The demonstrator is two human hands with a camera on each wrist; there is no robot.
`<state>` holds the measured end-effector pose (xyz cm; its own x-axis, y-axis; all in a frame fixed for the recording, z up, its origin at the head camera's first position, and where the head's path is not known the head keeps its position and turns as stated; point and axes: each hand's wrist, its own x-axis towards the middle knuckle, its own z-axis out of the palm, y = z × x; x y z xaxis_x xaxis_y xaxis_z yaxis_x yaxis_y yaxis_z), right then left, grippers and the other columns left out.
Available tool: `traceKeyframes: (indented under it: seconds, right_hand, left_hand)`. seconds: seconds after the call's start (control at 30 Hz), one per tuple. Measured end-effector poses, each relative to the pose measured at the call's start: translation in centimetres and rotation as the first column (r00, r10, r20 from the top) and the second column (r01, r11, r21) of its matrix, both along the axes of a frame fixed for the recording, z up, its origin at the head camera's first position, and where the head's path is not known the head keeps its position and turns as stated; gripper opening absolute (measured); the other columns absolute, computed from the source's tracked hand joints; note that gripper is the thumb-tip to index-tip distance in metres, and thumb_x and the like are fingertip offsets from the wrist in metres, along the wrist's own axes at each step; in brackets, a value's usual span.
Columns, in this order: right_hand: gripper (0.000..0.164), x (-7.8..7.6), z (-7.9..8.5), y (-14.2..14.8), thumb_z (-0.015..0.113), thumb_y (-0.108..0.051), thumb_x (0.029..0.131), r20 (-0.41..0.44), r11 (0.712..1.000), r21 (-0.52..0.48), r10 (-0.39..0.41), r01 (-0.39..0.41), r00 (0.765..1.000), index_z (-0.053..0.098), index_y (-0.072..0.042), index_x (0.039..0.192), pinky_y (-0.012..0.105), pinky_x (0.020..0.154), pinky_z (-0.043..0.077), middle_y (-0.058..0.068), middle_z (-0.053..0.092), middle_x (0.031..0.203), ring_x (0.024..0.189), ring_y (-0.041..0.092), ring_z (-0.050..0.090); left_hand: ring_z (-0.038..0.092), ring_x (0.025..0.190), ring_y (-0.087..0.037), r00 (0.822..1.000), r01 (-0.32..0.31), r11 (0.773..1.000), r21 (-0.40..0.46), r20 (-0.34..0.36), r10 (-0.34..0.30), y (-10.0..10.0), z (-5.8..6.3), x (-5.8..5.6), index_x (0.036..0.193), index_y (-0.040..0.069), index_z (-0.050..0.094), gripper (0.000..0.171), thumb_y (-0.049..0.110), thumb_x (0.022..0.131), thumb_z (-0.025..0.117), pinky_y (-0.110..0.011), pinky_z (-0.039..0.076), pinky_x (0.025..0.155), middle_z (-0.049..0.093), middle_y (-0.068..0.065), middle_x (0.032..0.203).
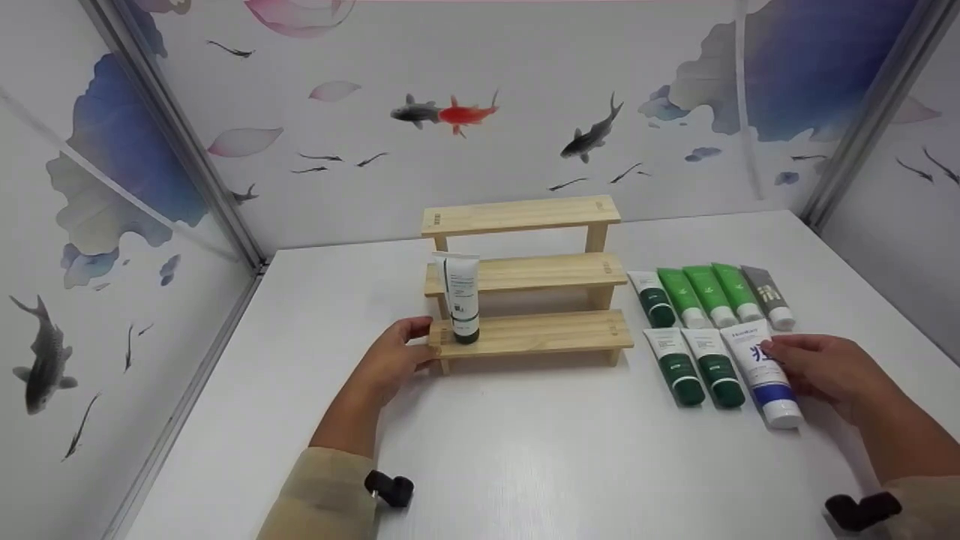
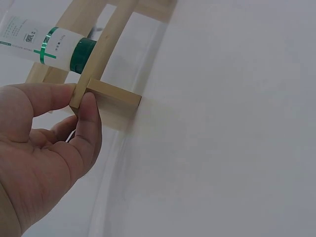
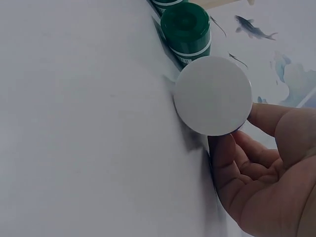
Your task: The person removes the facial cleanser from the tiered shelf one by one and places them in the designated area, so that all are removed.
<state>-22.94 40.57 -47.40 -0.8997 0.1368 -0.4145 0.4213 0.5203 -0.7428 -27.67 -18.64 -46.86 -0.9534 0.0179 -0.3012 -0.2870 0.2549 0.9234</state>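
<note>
My left hand point(image 1: 388, 360) pinches the left end of the lowest step of a three-tier wooden stand point(image 1: 547, 334); in the left wrist view, thumb and fingers clasp the board's end point(image 2: 80, 91). On that step a white tube point(image 1: 465, 289) stands upright on its dark green cap, close to the hand. At the right, my right hand point(image 1: 836, 375) grips the side of a white tube with a blue band point(image 1: 772, 394). The right wrist view shows this tube's round white cap point(image 3: 213, 96) end-on, hiding most of its body.
Left of the gripped tube lie two white-and-green tubes point(image 1: 675, 369). Behind them, a row holds another white-and-green tube point(image 1: 652, 300), several bright green tubes point(image 1: 707, 296) and a grey tube point(image 1: 768, 298). Printed panels point(image 1: 517, 45) enclose the white table point(image 1: 480, 450) at the back and sides.
</note>
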Motion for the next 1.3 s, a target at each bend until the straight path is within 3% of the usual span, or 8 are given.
traceKeyframes:
  seconds: [0.27, 0.5, 0.77, 1.03, 1.13, 1.3]
  right_hand:
    - [0.105, -0.2, -0.1, -0.2, 0.061, -0.072, 0.097, -0.005, 0.998, 0.062, 0.003, -0.003, 1.000, 0.032, 0.005, 0.163, 0.023, 0.081, 0.062, 0.037, 0.044, 0.157, 0.105, 0.022, 0.069]
    - [0.104, 0.0, -0.1, 0.1, 0.062, -0.072, 0.097, -0.020, 0.998, 0.065, -0.008, 0.010, 1.000, 0.035, 0.004, 0.163, 0.024, 0.081, 0.063, 0.035, 0.049, 0.154, 0.103, 0.021, 0.070]
    - [0.094, 0.4, 0.3, 0.5, 0.063, -0.063, 0.101, -0.077, 0.997, 0.062, -0.039, 0.044, 0.996, 0.039, 0.005, 0.161, 0.022, 0.079, 0.063, 0.029, 0.060, 0.145, 0.094, 0.012, 0.071]
    - [0.084, 0.7, 1.1, -1.3, 0.064, -0.058, 0.102, -0.194, 0.993, 0.002, -0.112, 0.114, 0.975, 0.042, -0.004, 0.162, 0.019, 0.083, 0.063, 0.025, 0.049, 0.156, 0.089, -0.003, 0.068]
    - [0.081, 0.7, 1.7, -2.6, 0.063, -0.058, 0.102, -0.245, 0.994, -0.009, -0.106, 0.107, 0.964, 0.045, -0.005, 0.161, 0.016, 0.084, 0.062, 0.015, 0.057, 0.148, 0.090, -0.007, 0.067]
    - [0.074, 0.8, 2.8, -5.0, 0.064, -0.056, 0.103, -0.313, 0.999, -0.016, -0.050, 0.048, 0.949, 0.051, -0.007, 0.157, 0.015, 0.083, 0.061, -0.019, 0.068, 0.114, 0.095, -0.005, 0.070]
  left_hand:
    - [0.062, 0.138, -0.026, 1.000, 0.011, 1.000, 0.022, -0.009, -0.011, -0.1, -0.1, -0.1, 0.157, 0.012, 0.048, 0.060, 0.005, 0.100, 0.066, -0.042, 0.055, 0.116, 0.049, -0.009, 0.162]
    - [0.061, 0.139, -0.026, 1.000, 0.004, 0.999, 0.032, 0.000, -0.004, 0.0, -0.1, -0.2, 0.157, 0.011, 0.048, 0.061, 0.004, 0.100, 0.066, -0.042, 0.054, 0.116, 0.049, -0.009, 0.162]
    - [0.062, 0.137, -0.025, 1.000, 0.002, 1.000, 0.019, -0.003, -0.002, -0.1, 0.1, -0.1, 0.157, 0.012, 0.048, 0.062, 0.005, 0.099, 0.067, -0.040, 0.055, 0.114, 0.049, -0.008, 0.162]
    - [0.064, 0.135, -0.025, 1.000, 0.016, 1.000, -0.004, -0.012, -0.016, -0.1, 0.0, 0.1, 0.157, 0.012, 0.048, 0.060, 0.008, 0.100, 0.067, -0.039, 0.056, 0.112, 0.049, -0.009, 0.162]
    - [0.064, 0.135, -0.025, 1.000, 0.018, 1.000, -0.004, -0.010, -0.018, -0.1, 0.0, 0.0, 0.157, 0.012, 0.048, 0.060, 0.008, 0.100, 0.068, -0.040, 0.056, 0.113, 0.049, -0.009, 0.162]
    - [0.064, 0.134, -0.024, 1.000, 0.016, 1.000, -0.001, -0.006, -0.016, -0.1, -0.1, 0.0, 0.157, 0.013, 0.048, 0.061, 0.008, 0.100, 0.069, -0.040, 0.056, 0.113, 0.049, -0.008, 0.163]
